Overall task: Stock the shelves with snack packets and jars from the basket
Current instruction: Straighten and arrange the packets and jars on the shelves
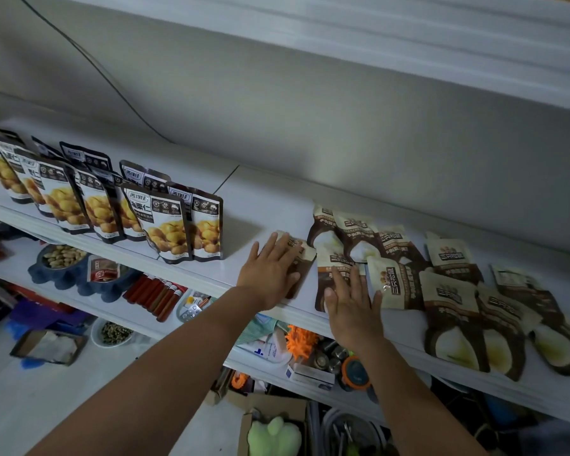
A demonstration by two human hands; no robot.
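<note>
On the shelf (260, 199), left hand (270, 271) and right hand (352, 307) lie flat, fingers straight, on two neighbouring brown packets (302, 255)

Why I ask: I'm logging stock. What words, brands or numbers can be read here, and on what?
"栗仁": large characters on the front chestnut pouch; the character before them is unclear.
"三只松鼠": brand on the brown-and-cream packets.
The framed logo atop the chestnut pouch and all smaller print are too blurred to read.
</note>
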